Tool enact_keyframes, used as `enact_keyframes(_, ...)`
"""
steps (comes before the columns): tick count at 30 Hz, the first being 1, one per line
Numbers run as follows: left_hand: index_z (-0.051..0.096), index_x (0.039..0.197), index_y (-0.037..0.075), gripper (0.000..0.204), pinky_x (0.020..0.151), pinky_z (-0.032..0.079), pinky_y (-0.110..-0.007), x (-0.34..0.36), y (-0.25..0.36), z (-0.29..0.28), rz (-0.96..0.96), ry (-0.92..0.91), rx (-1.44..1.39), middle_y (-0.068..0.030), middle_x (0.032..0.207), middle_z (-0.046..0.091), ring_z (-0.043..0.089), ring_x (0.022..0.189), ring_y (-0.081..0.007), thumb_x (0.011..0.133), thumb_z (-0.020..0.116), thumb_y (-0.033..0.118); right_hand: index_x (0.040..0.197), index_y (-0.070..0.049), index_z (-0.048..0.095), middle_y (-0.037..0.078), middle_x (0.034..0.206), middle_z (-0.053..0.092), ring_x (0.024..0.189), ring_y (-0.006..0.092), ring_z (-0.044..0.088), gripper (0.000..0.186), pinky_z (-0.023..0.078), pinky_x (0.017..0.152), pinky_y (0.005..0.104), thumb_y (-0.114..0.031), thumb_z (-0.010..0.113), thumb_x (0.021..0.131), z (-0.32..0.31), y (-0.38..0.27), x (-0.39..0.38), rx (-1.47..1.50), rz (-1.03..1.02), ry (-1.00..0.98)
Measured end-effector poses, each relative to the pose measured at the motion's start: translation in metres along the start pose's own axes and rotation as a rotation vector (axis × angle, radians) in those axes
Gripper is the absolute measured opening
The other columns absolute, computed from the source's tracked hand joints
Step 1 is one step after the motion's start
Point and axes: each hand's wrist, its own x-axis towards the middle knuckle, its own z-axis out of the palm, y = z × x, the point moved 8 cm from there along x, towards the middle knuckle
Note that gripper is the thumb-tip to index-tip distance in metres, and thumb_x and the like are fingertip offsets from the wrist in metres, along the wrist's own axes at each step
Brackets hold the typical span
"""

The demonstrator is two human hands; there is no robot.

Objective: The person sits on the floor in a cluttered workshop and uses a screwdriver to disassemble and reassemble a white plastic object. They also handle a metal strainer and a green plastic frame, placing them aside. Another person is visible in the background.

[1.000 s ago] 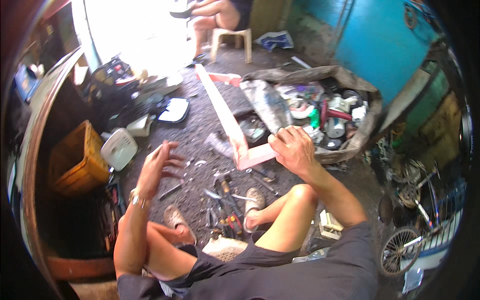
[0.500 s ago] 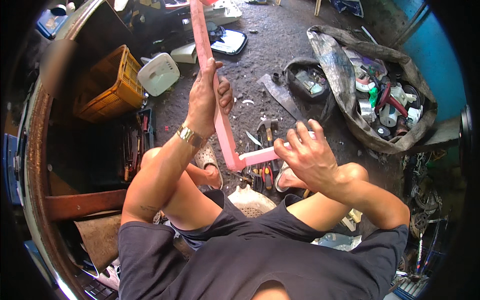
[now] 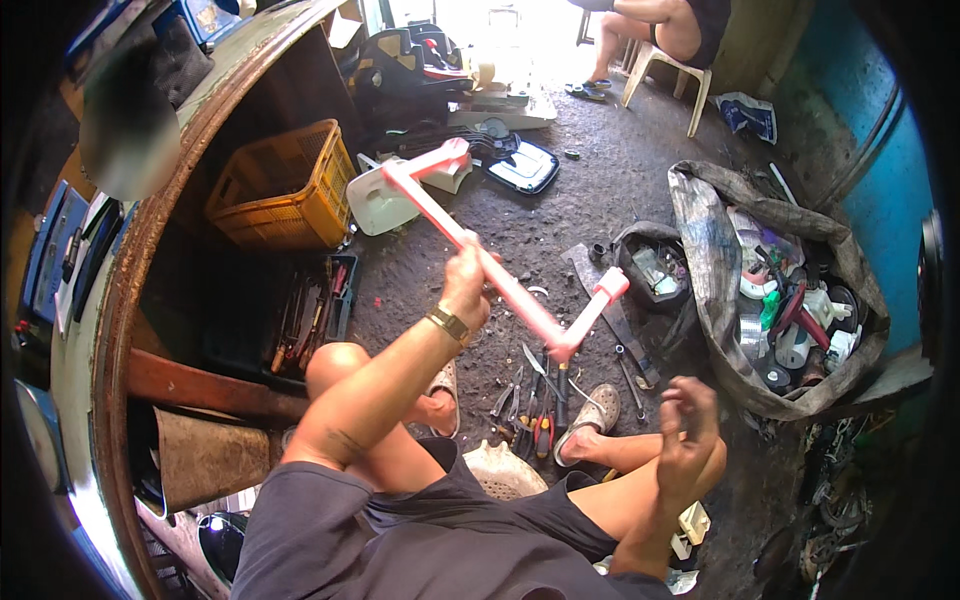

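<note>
My left hand (image 3: 467, 287) is wrapped round the middle of a long pink plastic bar (image 3: 513, 295). At each end of the bar a shorter arm turns off at an angle, giving a bracket-like frame held slanting above the floor. Over my right knee hovers my right hand (image 3: 688, 440), apart from the bar, with loosely bent fingers and nothing in them. Between my feet lie pliers (image 3: 508, 397), a knife (image 3: 540, 368) and a hammer (image 3: 562, 395), its head hidden behind the bar's near corner. A wrench (image 3: 632, 382) lies beside my right foot.
A yellow crate (image 3: 290, 200) and a tray of tools (image 3: 318, 310) stand at the left. A large grey sack (image 3: 700, 290) full of plastic parts and a small black container (image 3: 640, 275) sit at the right. Another person (image 3: 665, 35) sits on a white stool (image 3: 690, 75) far off.
My right hand has let go of the bar's short arm and drawn back toward my knee. The bar has tilted, its far end swinging left and into view. My view has lifted.
</note>
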Motion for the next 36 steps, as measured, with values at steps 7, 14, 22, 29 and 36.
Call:
enact_keyframes(7,0.059,0.105,0.007,0.013,0.088,0.061,-0.056,-0.003,-0.163,-0.037,-0.115,-0.045,-0.201,-0.0081,0.107,0.069,0.07,0.096,-0.0276,0.098,0.069,0.013,0.101,0.002,0.069,0.013,0.097,0.07,0.086,0.0225,0.07,0.019,0.055,0.08,0.0325,0.01,0.068,0.083,0.036,0.016,-0.037,0.162,0.182,-0.136)
enact_keyframes(14,0.068,0.103,0.008,0.014,0.076,0.058,-0.037,0.115,-0.035,0.04,0.3,-0.285,-0.1,-0.002,0.097,0.068,0.066,0.088,-0.0171,0.099,0.068,0.021,0.105,0.003,0.067,0.015,0.099,0.069,0.087,0.0208,0.07,0.023,0.055,0.081,0.0317,0.012,0.066,0.085,-0.006,0.021,-0.036,0.051,0.079,-0.1)
enact_keyframes(22,0.045,0.146,0.002,0.076,0.106,0.048,-0.055,0.276,0.058,0.027,0.138,-0.131,0.292,-0.0196,0.151,0.042,0.05,0.13,-0.0426,0.086,0.082,0.033,0.112,0.004,0.065,0.015,0.102,0.065,0.077,0.0151,0.061,0.02,0.052,0.074,0.0289,0.006,0.056,0.094,-0.128,0.021,-0.021,-0.039,0.015,0.421)
enact_keyframes(29,0.066,0.115,0.002,0.031,0.068,0.045,-0.024,0.132,0.059,0.003,0.127,-0.571,1.473,0.0015,0.093,0.064,0.055,0.08,-0.0082,0.094,0.074,0.022,0.11,-0.003,0.071,0.003,0.094,0.07,0.07,0.009,0.063,0.018,0.051,0.064,0.025,-0.014,0.068,0.096,-0.178,0.188,0.049,-0.043,0.359,0.43)
enact_keyframes(36,0.062,0.123,0.0,0.037,0.089,0.05,-0.032,-0.064,0.067,0.097,0.254,-0.691,1.425,-0.0082,0.116,0.069,0.063,0.108,-0.0173,0.091,0.073,0.017,0.113,-0.005,0.072,0.017,0.107,0.073,0.1,0.0346,0.07,0.036,0.054,0.09,0.0448,-0.026,0.073,0.084,-0.217,0.45,0.15,-0.733,0.487,0.243)
